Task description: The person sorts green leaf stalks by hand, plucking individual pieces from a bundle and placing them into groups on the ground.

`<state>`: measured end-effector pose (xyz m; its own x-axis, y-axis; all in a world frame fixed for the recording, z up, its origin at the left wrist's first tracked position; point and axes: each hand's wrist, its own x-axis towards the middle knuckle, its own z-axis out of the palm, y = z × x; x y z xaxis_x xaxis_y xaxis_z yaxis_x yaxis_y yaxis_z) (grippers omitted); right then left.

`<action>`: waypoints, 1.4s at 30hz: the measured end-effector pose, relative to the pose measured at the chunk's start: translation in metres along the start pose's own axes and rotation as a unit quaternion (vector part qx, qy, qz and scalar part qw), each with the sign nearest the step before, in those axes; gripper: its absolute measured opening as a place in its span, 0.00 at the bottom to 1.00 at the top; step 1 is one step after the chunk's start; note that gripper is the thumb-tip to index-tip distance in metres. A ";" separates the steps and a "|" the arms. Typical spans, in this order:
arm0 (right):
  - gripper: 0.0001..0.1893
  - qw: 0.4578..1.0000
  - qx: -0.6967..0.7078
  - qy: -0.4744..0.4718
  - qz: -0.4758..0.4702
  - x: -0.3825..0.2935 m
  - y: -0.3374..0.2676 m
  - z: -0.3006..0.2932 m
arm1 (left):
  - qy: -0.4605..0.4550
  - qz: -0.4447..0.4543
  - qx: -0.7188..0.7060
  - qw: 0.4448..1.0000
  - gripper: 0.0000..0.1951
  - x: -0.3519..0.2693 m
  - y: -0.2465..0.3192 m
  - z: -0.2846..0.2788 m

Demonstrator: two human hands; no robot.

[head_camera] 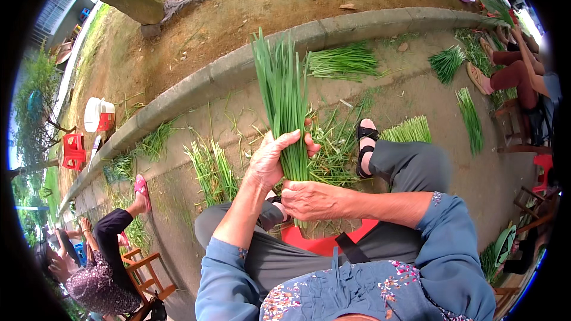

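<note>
A thick bundle of long green garlic chives (283, 93) stands upright in front of me. My left hand (274, 156) is wrapped round its middle, thumb across the stalks and fingertips showing on the far side. Lower down, my right hand (308, 199) is closed round the stalk ends, which stick out a little below it. Loose stalks and trimmings (332, 151) lie heaped on the ground beyond my hands. A pale-stemmed pile (407, 130) lies by my right knee, and upright-looking yellowish stalks (214, 171) lie to the left. Part of a red seat (312, 243) shows between my legs.
Flat green bunches lie near the concrete curb (308, 35), with more bunches at the right. A person in a patterned top (105, 287) sits at the lower left by a wooden chair (149, 274). Others sit at the right. A white bucket (96, 115) and red stool (73, 151) stand beyond the curb.
</note>
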<state>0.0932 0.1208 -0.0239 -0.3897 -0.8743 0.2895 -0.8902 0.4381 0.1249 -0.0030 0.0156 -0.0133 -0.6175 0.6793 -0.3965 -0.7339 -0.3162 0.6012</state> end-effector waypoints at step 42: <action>0.06 0.631 0.210 0.455 0.593 -0.115 0.142 -0.078 | 0.022 -0.027 0.347 0.937 0.23 -0.013 0.010 -0.009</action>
<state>0.0304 0.2997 0.0348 -0.7131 0.5812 0.3920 -0.1593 0.4102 -0.8980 -0.0047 -0.0027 -0.0080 -0.6073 0.6490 -0.4582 -0.4133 0.2345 0.8799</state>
